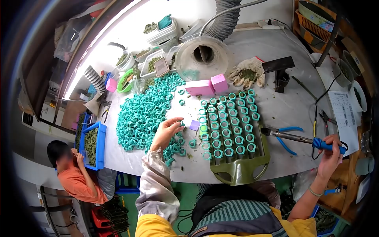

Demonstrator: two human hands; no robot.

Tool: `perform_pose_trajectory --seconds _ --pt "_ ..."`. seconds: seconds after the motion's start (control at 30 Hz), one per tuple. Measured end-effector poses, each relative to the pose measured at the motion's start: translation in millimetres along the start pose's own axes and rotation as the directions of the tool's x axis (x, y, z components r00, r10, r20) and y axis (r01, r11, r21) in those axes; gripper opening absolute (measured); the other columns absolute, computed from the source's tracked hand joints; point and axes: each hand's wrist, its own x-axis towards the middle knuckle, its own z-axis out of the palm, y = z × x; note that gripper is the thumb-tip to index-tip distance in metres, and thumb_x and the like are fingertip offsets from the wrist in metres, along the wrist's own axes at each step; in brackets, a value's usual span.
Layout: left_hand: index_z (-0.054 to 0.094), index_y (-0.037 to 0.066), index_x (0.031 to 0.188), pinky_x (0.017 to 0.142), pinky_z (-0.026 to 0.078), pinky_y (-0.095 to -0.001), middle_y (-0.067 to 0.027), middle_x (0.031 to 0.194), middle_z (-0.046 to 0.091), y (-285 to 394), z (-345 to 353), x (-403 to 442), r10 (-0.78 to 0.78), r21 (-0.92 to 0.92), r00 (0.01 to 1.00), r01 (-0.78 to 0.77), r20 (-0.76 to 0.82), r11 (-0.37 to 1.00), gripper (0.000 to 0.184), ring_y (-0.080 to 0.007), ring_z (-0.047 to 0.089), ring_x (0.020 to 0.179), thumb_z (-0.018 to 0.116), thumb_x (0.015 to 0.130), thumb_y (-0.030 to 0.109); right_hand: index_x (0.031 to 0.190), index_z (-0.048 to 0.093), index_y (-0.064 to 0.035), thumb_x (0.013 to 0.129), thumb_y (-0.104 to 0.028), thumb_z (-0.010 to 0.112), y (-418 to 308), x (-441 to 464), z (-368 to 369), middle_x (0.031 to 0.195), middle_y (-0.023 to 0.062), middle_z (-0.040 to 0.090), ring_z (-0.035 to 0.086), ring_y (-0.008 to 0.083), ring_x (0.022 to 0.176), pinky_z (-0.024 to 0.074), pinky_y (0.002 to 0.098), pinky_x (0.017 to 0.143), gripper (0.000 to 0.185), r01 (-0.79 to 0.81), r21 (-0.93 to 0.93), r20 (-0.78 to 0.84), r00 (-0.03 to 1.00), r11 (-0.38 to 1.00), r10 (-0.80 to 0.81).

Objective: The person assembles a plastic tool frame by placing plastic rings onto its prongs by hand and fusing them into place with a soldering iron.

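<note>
Gripping soldering iron (294, 137): right hand (330, 160), near surface's (290, 104) right edge. Left hand (162, 135), half-curled beside teal rings (142, 118); hold unclear. Green rack (241, 168) at front edge.

I log the site as a small-parts workshop: grey bench (272, 43), flexible duct (223, 19) ending in a funnel hood (182, 59), a heap of teal rings (144, 112), pliers (290, 129) and what looks like a soldering iron (298, 138). I also note a second person (81, 181) beside a blue crate (101, 149) of small green pieces (91, 147).
</note>
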Motion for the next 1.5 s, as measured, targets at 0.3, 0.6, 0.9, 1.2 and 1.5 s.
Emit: perform_pose_trajectory --seconds 0.3,0.6,0.9,1.2,1.5 --pt "0.072 0.004 0.119 0.072 0.051 -0.0231 -0.0053 0.112 0.067 40 87 -28 0.349 0.471 0.918 -0.396 0.188 0.788 0.027 -0.0105 0.061 0.084 0.071 0.092 0.005 0.085 0.060 0.0029 0.098 -0.017 0.053 -7 -2 3 0.091 0.0119 0.059 0.059 0.0179 0.078 0.0466 0.0271 0.053 0.025 0.019 -0.023 0.041 0.999 1.000 -0.018" --pt "0.071 0.006 0.116 0.095 0.051 -0.0392 -0.0106 0.117 0.069 30 232 -24 0.576 0.426 0.660 -0.752 0.483 0.503 0.033 -0.0320 0.062 0.108 0.075 0.083 0.002 0.088 0.063 0.0044 0.099 -0.012 0.052 1 -2 13 0.089 0.0131 0.062 0.060 0.0168 0.062 0.0500 0.0275 0.054 0.023 0.028 0.028 0.146 0.989 0.999 -0.032" --pt "0.074 0.006 0.111 0.095 0.051 -0.0415 -0.0136 0.115 0.071 23 246 -12 0.545 0.443 0.653 -0.757 0.526 0.480 0.029 -0.0338 0.063 0.109 0.075 0.082 0.002 0.088 0.064 0.0048 0.098 -0.011 0.053 11 -5 21 0.089 0.0147 0.062 0.060 0.0178 0.063 0.0523 0.0289 0.056 0.022 -0.003 0.076 0.166 0.986 0.997 -0.009" --pt "0.069 0.005 0.113 0.091 0.051 -0.0327 -0.0097 0.114 0.065 46 188 -9 0.541 0.372 0.748 -0.662 0.385 0.651 0.024 -0.0231 0.063 0.107 0.072 0.090 0.004 0.082 0.058 0.0009 0.096 -0.018 0.053 5 2 -7 0.088 0.0114 0.056 0.055 0.0172 0.071 0.0431 0.0263 0.048 0.025 0.034 0.021 0.057 0.998 0.999 -0.035" --pt "0.071 0.014 0.121 0.105 0.044 -0.0407 -0.0082 0.127 0.067 8 -2 -33 0.329 0.885 0.918 -0.331 0.222 0.327 0.052 -0.0340 0.055 0.118 0.064 0.075 -0.011 0.080 0.059 -0.0013 0.095 -0.019 0.054 -2 -3 -7 0.089 0.0093 0.056 0.055 0.0152 0.080 0.0416 0.0253 0.047 0.024 0.006 0.002 0.046 0.999 1.000 -0.006"
